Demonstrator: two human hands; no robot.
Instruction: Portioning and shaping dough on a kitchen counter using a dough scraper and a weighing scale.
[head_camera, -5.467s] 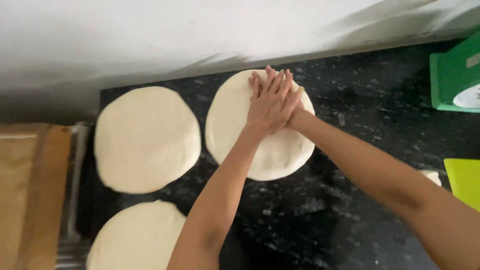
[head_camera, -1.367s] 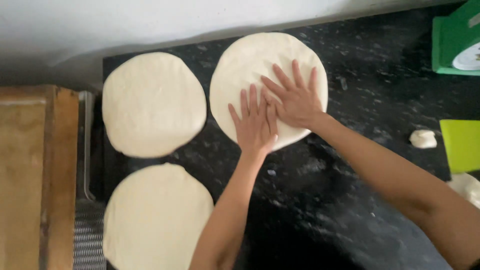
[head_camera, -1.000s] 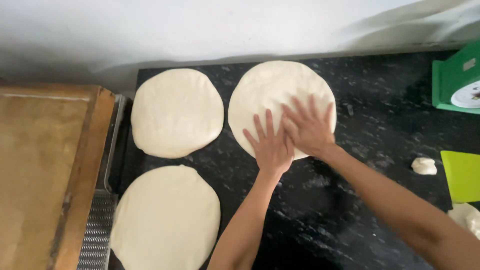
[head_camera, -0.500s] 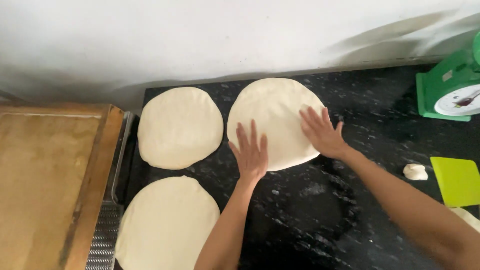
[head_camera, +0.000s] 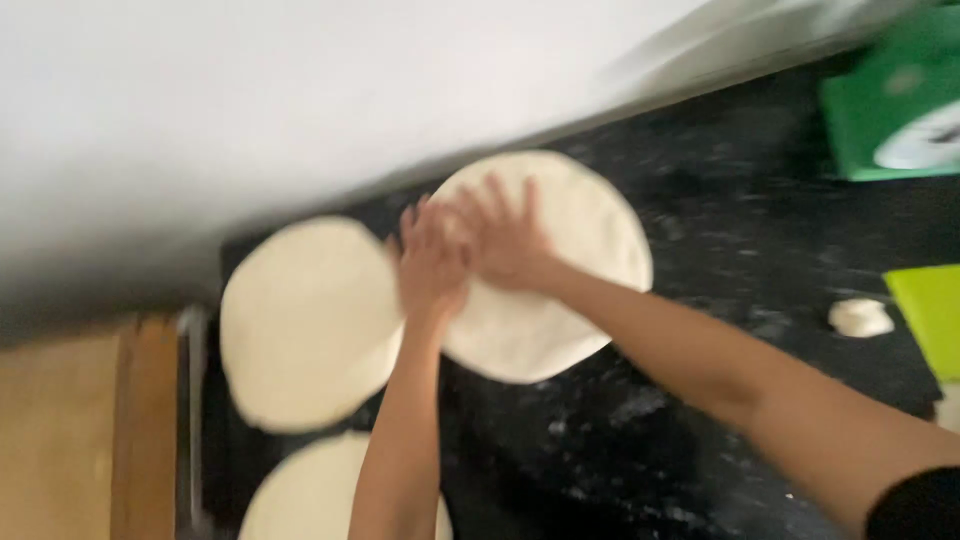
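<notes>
A flat round disc of pale dough (head_camera: 575, 270) lies on the black speckled counter (head_camera: 720, 290). My left hand (head_camera: 428, 262) rests flat on its left edge, fingers spread. My right hand (head_camera: 500, 238) lies flat on the disc just right of the left hand, fingers spread and pointing away from me. Neither hand grips anything. A second dough disc (head_camera: 305, 320) lies to the left, almost touching the first. A third disc (head_camera: 305, 495) shows at the bottom, partly hidden by my left forearm. The frame is motion-blurred.
A green kitchen scale (head_camera: 895, 100) stands at the far right against the white wall. A small dough lump (head_camera: 860, 317) and a lime-green flat scraper (head_camera: 930, 305) lie at the right. A wooden board (head_camera: 75, 430) lies left of the counter.
Both hands have slid to the left side of the top dough disc and come together. The view has swung and tilted, and the picture is now blurred.
</notes>
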